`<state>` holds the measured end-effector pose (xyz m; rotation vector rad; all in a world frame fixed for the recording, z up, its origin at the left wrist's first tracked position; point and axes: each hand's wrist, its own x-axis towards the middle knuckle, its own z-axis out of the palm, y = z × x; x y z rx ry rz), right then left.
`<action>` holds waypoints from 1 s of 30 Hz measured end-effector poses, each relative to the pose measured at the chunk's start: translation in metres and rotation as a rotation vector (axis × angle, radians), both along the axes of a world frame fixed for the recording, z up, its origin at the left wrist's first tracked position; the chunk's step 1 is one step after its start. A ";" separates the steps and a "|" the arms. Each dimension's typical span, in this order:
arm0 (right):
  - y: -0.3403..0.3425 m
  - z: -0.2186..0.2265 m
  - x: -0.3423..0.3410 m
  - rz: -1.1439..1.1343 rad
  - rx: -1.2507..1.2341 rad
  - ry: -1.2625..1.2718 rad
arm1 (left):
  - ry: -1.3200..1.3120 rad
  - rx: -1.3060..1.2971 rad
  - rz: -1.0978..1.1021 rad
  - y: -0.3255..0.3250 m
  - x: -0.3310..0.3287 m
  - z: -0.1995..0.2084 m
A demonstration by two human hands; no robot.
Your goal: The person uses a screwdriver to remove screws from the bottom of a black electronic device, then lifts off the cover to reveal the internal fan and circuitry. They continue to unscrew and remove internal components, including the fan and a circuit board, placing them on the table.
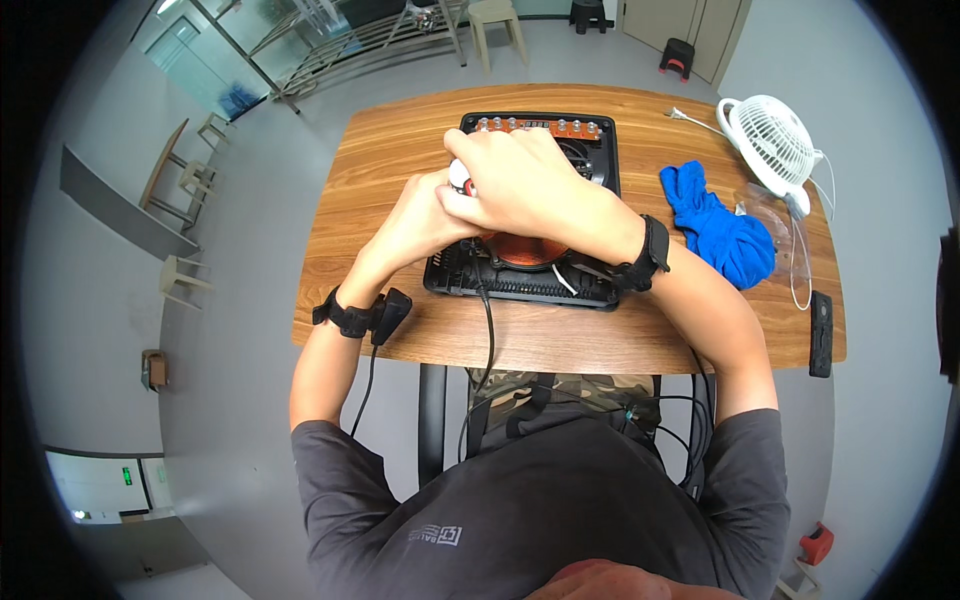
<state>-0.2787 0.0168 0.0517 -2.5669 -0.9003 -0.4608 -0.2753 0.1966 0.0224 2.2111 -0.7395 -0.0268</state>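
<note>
An opened induction cooker (520,290) lies on the table in front of me, its black lower shell showing a copper coil (522,250) and an orange circuit board (575,128) along the far edge. My right hand (525,180) is closed above it, gripping a small white and red round-ended thing (459,176); the rest of that thing is hidden. Close against it from the left, my left hand (425,215) is closed too, its fingertips mostly covered. Below the hands, a white wire end (565,280) sticks out near the coil, and a black cord (487,320) runs over the near edge.
On the wooden table (390,130), a bundled blue cloth (720,230) lies right of the cooker. Beyond it are a white fan (770,140), a clear plastic bag (775,220) and a black strip-shaped object (821,335). Stools (497,25) stand on the floor farther off.
</note>
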 end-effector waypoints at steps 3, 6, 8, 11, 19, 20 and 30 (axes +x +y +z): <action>-0.005 -0.007 0.001 0.088 0.082 -0.105 | 0.095 -0.012 -0.004 0.008 0.008 -0.005; -0.009 -0.003 -0.002 0.137 0.084 -0.067 | 0.254 -0.070 -0.038 0.023 0.019 -0.016; -0.012 0.001 -0.006 0.155 0.069 -0.009 | 0.267 -0.092 -0.074 0.025 0.022 -0.019; -0.010 0.000 -0.006 0.117 0.081 -0.082 | 0.117 -0.106 -0.068 0.011 0.010 -0.010; -0.007 0.005 -0.003 0.045 0.041 -0.032 | 0.105 -0.072 -0.052 0.003 0.002 -0.003; -0.009 0.000 -0.002 0.087 0.071 -0.087 | 0.143 -0.062 -0.053 0.009 0.007 -0.009; -0.005 0.010 -0.004 -0.045 -0.091 0.059 | 0.063 -0.057 0.035 -0.001 -0.002 -0.005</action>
